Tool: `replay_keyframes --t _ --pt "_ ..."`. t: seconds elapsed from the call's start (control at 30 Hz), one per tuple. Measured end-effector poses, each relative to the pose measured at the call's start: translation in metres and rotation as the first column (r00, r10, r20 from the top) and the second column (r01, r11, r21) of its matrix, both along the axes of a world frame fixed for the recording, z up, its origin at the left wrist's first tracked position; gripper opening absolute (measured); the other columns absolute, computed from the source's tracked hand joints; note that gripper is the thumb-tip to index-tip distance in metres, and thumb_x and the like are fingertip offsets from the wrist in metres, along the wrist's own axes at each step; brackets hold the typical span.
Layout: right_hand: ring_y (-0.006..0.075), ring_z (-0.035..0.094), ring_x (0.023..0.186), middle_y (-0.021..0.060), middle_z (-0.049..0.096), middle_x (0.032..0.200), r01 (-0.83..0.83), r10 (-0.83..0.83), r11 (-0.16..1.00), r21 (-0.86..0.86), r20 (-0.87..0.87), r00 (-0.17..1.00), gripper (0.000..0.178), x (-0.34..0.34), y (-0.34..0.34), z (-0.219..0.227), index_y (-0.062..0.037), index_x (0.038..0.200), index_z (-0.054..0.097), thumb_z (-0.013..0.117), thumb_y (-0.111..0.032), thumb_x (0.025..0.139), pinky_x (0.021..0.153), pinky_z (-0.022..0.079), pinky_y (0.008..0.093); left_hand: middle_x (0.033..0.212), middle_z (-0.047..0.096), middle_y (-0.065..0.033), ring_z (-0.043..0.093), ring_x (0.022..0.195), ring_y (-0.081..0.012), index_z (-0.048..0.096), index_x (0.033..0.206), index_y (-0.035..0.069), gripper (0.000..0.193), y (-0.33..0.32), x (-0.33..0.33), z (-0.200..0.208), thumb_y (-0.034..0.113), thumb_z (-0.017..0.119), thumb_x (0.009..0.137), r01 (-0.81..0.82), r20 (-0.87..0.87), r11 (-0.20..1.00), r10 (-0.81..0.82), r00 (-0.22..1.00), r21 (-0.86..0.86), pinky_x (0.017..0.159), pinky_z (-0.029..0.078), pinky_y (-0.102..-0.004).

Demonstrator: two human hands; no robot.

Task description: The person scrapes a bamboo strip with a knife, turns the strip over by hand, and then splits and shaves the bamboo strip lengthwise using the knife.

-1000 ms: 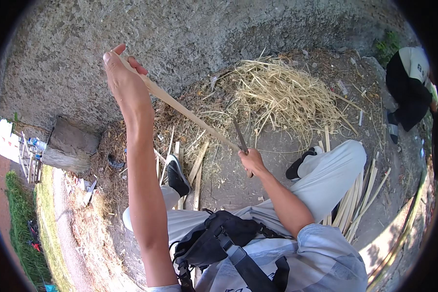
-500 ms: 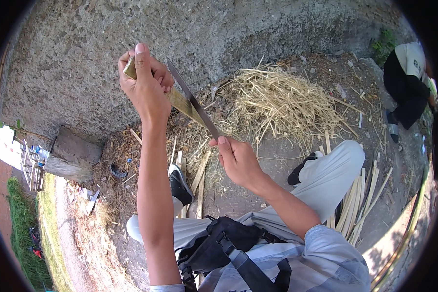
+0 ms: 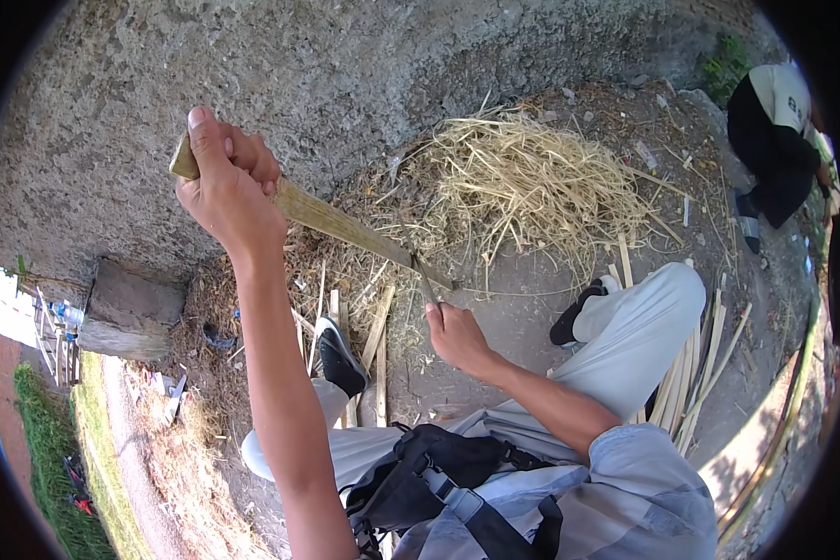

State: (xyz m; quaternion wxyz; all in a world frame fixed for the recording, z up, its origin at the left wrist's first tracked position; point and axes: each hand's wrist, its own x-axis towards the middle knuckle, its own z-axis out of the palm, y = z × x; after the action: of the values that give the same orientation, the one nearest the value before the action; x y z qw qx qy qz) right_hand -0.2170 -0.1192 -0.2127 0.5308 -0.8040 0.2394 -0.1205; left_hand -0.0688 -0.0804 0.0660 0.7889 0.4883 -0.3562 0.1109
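Observation:
A long flat bamboo strip [image 3: 345,224] slants from upper left down toward the middle. My left hand [image 3: 236,191] is closed around its upper part, thumb up, and a short end sticks out past the fist. My right hand [image 3: 461,338] grips a knife [image 3: 422,275], whose handle is mostly hidden in the fingers. The dark blade appears foreshortened and meets the strip near its lower end. Whether the edge has bitten into the bamboo, I cannot tell.
Ahead lies a heap of pale shavings [image 3: 551,177] beside a rough wall [image 3: 345,84]. Split bamboo strips [image 3: 695,373] rest by my right leg, more slats [image 3: 379,345] near my left shoe [image 3: 341,357]. A concrete block [image 3: 135,308] stands left. Another person [image 3: 775,140] sits far right.
My left hand has moved left and slightly down, with the bamboo strip. My right hand has shifted slightly right and down, and the blade has swung from the strip's middle to near its lower end.

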Motion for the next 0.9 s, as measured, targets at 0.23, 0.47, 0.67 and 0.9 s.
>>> replay_keyframes --t 0.23,0.47,0.67,0.9 --pt "0.0404 0.057 0.051 0.0222 0.054 0.055 0.093 -0.103 0.995 0.044 0.455 0.884 0.038 0.024 0.022 -0.021 0.0039 0.088 0.058 0.038 -0.025 0.101 0.052 0.043 0.0475 0.048 0.028 0.0034 0.026 0.038 -0.0065 0.038 0.063 0.012 0.042 -0.015 -0.026 0.007 0.027 0.049 0.1 -0.15 0.03 0.989 0.15 0.988 0.004 0.037 0.02 -0.0247" --pt "0.033 0.054 0.045 0.0183 0.053 0.052 0.127 -0.148 0.975 0.183 0.108 0.983 0.041 0.016 0.012 -0.004 0.0043 0.079 0.06 0.041 -0.025 0.1 0.049 0.043 0.0446 0.047 0.028 0.0042 0.027 0.038 -0.006 0.039 0.06 0.013 0.044 -0.028 -0.039 0.0 0.027 0.049 0.1 -0.183 0.04 0.983 0.183 0.982 0.0 0.036 0.021 -0.0253" --pt "0.0347 0.058 0.048 0.0204 0.055 0.053 0.181 -0.213 0.976 0.122 0.356 0.91 0.045 0.028 0.008 -0.041 0.0079 0.076 0.061 0.041 -0.026 0.1 0.05 0.045 0.0431 0.045 0.037 0.0018 0.033 0.037 -0.0063 0.042 0.059 0.011 0.044 -0.049 -0.045 0.001 0.025 0.048 0.1 -0.337 0.099 0.94 0.331 0.939 0.057 0.036 0.026 -0.0244" --pt "0.0331 0.058 0.045 0.021 0.055 0.052 0.157 -0.106 0.965 0.209 -0.235 0.966 0.053 0.016 -0.013 -0.101 0.0062 0.072 0.06 0.038 -0.033 0.1 0.052 0.048 0.0458 0.05 0.036 0.0024 0.032 0.043 -0.0068 0.041 0.063 0.01 0.042 -0.044 -0.043 -0.005 0.03 0.047 0.1 -0.505 0.176 0.856 0.482 0.858 0.115 0.041 0.025 -0.0265"
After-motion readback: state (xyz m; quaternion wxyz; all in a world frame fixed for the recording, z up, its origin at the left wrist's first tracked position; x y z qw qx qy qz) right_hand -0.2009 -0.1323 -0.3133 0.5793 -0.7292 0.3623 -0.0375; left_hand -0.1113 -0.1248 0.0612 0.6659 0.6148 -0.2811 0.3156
